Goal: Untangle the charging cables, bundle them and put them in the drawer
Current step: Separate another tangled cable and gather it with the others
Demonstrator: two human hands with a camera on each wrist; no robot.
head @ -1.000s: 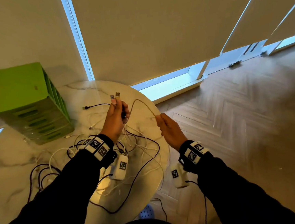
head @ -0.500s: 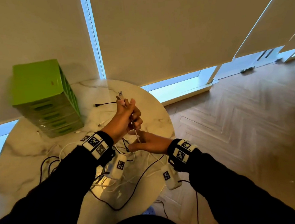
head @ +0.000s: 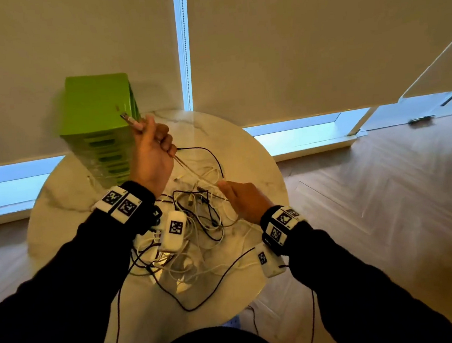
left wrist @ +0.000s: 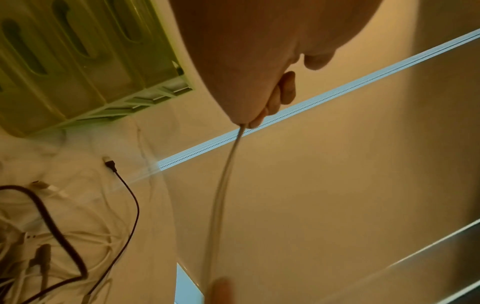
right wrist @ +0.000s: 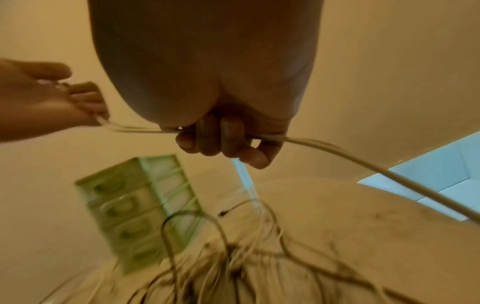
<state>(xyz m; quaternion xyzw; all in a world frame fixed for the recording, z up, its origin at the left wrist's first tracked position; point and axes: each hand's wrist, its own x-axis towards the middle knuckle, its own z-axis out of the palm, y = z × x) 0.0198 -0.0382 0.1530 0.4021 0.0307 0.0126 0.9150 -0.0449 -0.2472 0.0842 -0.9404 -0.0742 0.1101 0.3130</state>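
Note:
My left hand (head: 153,147) is raised over the round marble table (head: 248,164), gripping a white cable (left wrist: 221,195) with its USB plug ends (head: 130,121) sticking up past the thumb. The doubled cable runs down and right to my right hand (head: 242,197), whose fingers (right wrist: 221,142) curl round it. Under both hands lies a tangle of white and black cables (head: 199,220). A green drawer unit (head: 100,127) stands at the table's far left, its drawers closed.
A black cable end (left wrist: 110,164) lies loose on the marble near the drawer unit. Roller blinds (head: 290,42) hang close behind the table. Wooden floor (head: 385,198) lies to the right. Black leads hang from my wrist cameras over the table's near edge.
My left hand has lifted up and left with the plug ends. My right hand slid down the cable, away from the left, so the doubled cable is stretched between them.

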